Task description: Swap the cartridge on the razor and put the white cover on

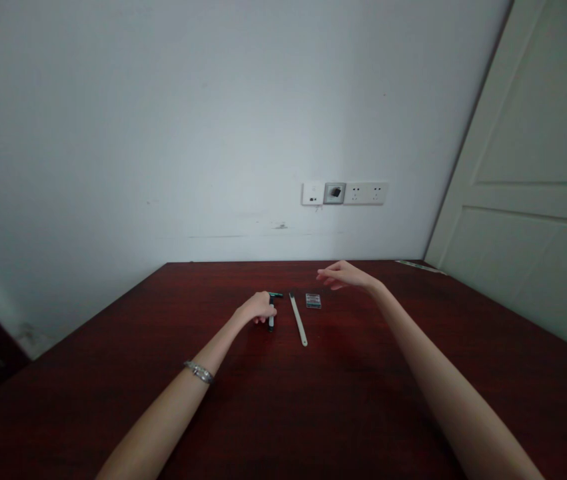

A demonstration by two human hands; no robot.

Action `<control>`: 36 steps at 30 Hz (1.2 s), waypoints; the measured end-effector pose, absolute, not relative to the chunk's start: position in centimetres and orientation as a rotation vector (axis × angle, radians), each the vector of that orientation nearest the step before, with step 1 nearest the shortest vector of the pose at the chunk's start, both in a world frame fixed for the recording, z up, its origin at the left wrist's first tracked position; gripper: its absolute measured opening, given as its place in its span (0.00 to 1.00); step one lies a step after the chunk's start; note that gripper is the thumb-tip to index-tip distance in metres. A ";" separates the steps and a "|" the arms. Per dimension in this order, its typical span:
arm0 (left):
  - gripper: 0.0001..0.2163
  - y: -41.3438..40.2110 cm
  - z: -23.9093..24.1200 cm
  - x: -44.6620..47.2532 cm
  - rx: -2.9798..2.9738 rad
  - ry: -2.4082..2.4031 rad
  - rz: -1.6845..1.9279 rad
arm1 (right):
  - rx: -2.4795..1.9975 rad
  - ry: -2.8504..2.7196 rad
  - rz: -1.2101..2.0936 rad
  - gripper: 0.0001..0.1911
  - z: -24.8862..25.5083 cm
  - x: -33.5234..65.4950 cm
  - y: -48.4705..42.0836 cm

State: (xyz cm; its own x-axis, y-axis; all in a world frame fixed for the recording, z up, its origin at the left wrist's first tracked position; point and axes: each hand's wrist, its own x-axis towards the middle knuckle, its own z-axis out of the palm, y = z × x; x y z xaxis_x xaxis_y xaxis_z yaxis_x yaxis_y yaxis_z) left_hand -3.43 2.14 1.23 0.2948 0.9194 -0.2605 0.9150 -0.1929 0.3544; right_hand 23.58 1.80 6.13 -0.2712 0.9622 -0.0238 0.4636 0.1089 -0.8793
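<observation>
My left hand (259,307) is closed around the handle of a razor (271,321), low over the table. The razor has a grey-and-black handle and a dark green crosswise head at its far end; my fingers hide part of it. Just to the right lies a long white stick-like tool (299,323) with a dark tip and a hole in its near end. Beyond that rests a small clear case (313,301) with dark contents I cannot make out. My right hand (342,274) hovers to the right of the case, fingers stretched out and holding nothing.
A dark red wooden table (283,413) reaches back to a white wall (213,133). Wall sockets (366,193) sit above its far edge. At the right stands a pale panelled door (528,193). A thin pale strip (420,267) lies at the table's far right edge.
</observation>
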 end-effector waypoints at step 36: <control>0.13 6.9 0.9 -7.0 2.422 1.686 0.469 | -1.376 -1.830 1.128 0.22 6.1 22.9 1.6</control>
State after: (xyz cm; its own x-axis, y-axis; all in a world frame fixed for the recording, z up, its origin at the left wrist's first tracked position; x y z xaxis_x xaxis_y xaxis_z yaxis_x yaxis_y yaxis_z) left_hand -7.00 6.95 0.89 0.3180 0.9333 0.1665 0.8854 -0.3552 0.2999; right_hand 22.90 1.61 6.10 -0.2991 0.9535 -0.0381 0.4625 0.1099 -0.8798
